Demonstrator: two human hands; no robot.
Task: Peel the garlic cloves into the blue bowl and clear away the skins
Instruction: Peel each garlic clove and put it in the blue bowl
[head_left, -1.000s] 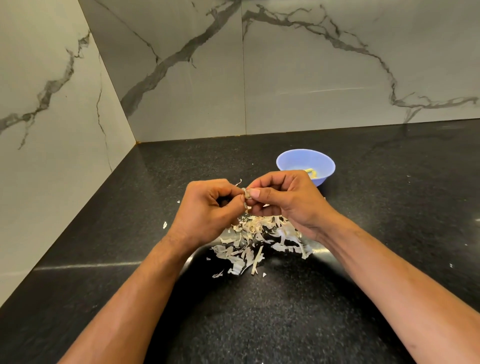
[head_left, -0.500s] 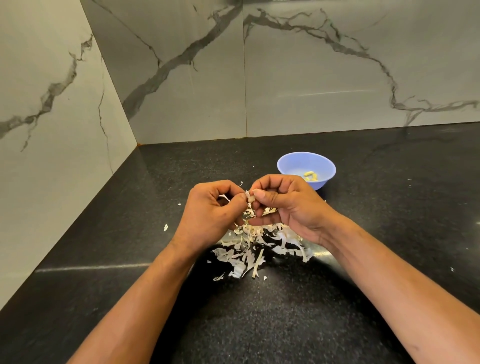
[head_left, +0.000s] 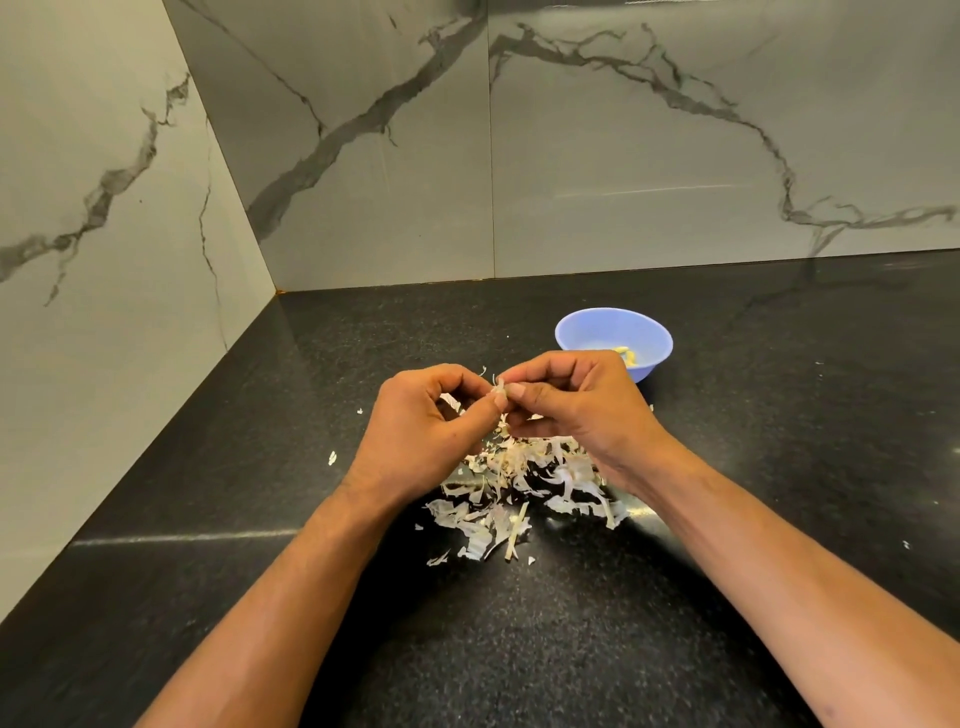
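We saw the left hand (head_left: 423, 423) and the right hand (head_left: 576, 410) meet above the black desk (head_left: 597, 649), thumbs and forefingers pinching a small garlic clove (head_left: 500, 387) between them, its papery skin sticking up out of the grip. Below the hands lay a loose pile of skins (head_left: 519, 488), with a few stray flakes scattered to the left. The blue bowl (head_left: 613, 338) stood just beyond the right hand, with pale peeled cloves (head_left: 626, 356) showing inside it. Grey-veined marble wall panels (head_left: 675, 156) enclosed the desk's corner.
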